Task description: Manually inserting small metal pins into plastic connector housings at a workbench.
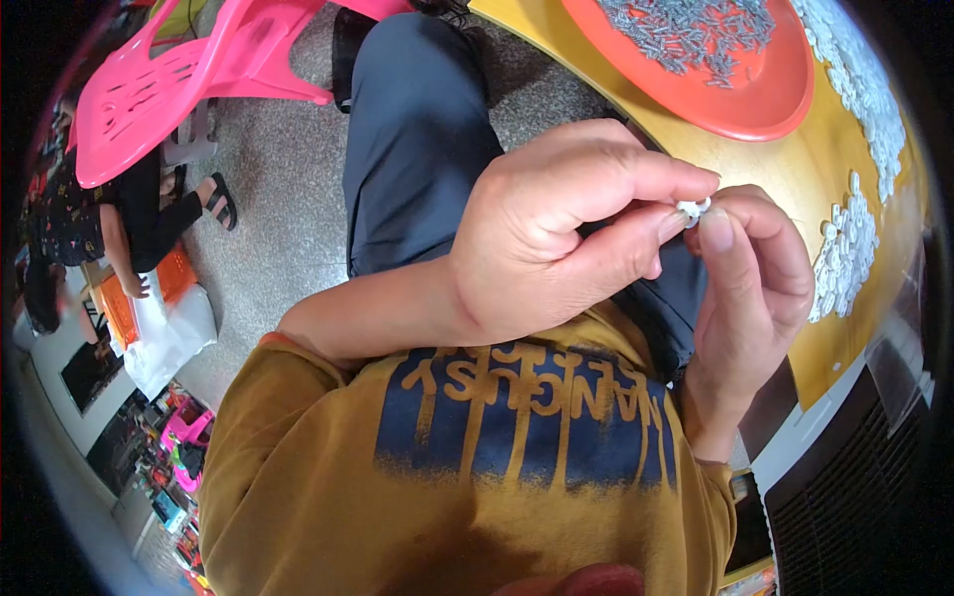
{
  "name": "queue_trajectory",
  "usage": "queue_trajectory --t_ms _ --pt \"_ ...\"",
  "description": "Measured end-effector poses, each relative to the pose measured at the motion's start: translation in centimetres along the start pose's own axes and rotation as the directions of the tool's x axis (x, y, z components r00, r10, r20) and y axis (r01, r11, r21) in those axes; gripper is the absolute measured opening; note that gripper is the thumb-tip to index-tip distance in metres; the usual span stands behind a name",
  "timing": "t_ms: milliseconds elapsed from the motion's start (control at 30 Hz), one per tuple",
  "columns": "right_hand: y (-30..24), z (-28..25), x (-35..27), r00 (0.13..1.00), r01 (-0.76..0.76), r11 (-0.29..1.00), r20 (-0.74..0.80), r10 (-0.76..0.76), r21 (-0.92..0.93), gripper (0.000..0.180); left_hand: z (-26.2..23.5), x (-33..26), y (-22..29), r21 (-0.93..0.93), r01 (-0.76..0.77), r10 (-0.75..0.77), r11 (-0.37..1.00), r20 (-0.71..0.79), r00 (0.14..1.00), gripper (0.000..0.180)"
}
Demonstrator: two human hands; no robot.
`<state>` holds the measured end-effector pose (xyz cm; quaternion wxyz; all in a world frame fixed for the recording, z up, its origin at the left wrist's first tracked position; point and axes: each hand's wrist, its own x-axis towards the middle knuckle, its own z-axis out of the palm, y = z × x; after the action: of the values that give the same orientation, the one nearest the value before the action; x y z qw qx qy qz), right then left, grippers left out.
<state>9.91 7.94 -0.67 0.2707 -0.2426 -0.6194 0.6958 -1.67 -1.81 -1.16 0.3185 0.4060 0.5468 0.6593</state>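
Sitting at the far left, another person point(119, 223) in dark clothes crouches on the speckled floor beside a white bag point(169, 338) and flat orange pieces point(119, 308), with a pink plastic chair point(189, 74) just above them. Nearer the middle, the wearer's own dark trouser leg point(417, 139) runs down toward a mustard-yellow shirt point(397, 477) with a blue printed patch.

In front of the leg, the left hand point(547, 228) curls almost closed, its thumb and forefinger pressed toward each other. Between their tips sits a small white part point(693, 208) (too small to tell its exact shape), only a sliver of it showing. The right hand point(750, 288) comes up from below and meets it from the other side, forefinger and thumb pinched against the same part, so both sets of fingertips touch it and nearly touch each other. The remaining fingers of both hands are folded loosely inward.

To the right, a yellow wooden table point(795, 169) carries an orange tray point(735, 89) heaped with small grey metal pieces point(686, 30), and a scatter of similar white parts point(850, 248) lies along the table's edge, well apart from the hands.
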Motion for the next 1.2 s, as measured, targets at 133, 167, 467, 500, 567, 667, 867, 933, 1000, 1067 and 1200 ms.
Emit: queue_trajectory --t_ms 133,167,467,500,567,667,867,933,1000,1067,1200 --pt "-0.3 0.5 -0.1 1.0 -0.022 0.999 -0.022 0.021 -0.032 0.004 0.1 0.0 0.0 0.037 -0.028 0.03 0.999 -0.045 0.999 0.023" --pt "-0.5 0.6 0.0 0.999 -0.04 0.998 -0.019 0.039 -0.041 0.004 0.0 0.0 0.0 0.043 -0.042 0.045 0.998 -0.055 0.997 0.023" --pt "-1.2 1.9 0.5 1.0 0.008 0.998 -0.03 -0.01 -0.07 0.011 -0.8 0.5 0.9 -0.341 0.207 -0.226 0.917 -0.015 0.974 0.023" --pt "-1.2 1.9 0.5 0.999 0.044 0.993 -0.011 -0.046 -0.114 0.011 -0.9 0.6 0.9 -0.34 0.208 -0.226 0.917 -0.015 0.974 0.023" --pt "-1.2 1.4 0.6 0.999 0.053 0.987 0.022 -0.05 -0.152 0.01 -1.0 0.6 0.8 -0.364 0.231 -0.246 0.902 0.006 0.969 0.023" --pt "-1.3 1.2 0.6 0.997 0.061 0.981 0.049 -0.052 -0.186 0.009 -1.0 0.7 0.8 -0.377 0.269 -0.28 0.886 0.027 0.96 0.023" --pt "-1.2 0.4 0.5 0.983 0.184 0.924 0.079 -0.167 -0.334 0.006 -0.4 0.7 0.9 -0.309 0.293 -0.291 0.905 0.054 0.955 0.023" --pt "-1.0 0.5 0.6 0.975 0.22 0.905 0.101 -0.196 -0.365 0.003 -0.4 0.4 0.8 -0.28 0.254 -0.256 0.926 0.028 0.966 0.023" --pt "-1.0 0.4 1.5 0.973 0.231 0.933 0.069 -0.221 -0.276 0.003 -0.6 0.7 0.9 -0.241 0.211 -0.211 0.947 0.028 0.977 0.022" --pt "-1.2 0.0 1.4 0.975 0.19 0.954 0.163 -0.154 -0.233 0.001 -0.6 0.5 1.1 -0.209 0.214 -0.217 0.954 0.012 0.976 0.023" --pt "-0.9 -0.8 1.6 0.953 0.283 0.913 0.196 -0.233 -0.293 0.001 -0.6 0.8 0.6 -0.16 0.207 -0.197 0.965 0.072 0.978 0.024"
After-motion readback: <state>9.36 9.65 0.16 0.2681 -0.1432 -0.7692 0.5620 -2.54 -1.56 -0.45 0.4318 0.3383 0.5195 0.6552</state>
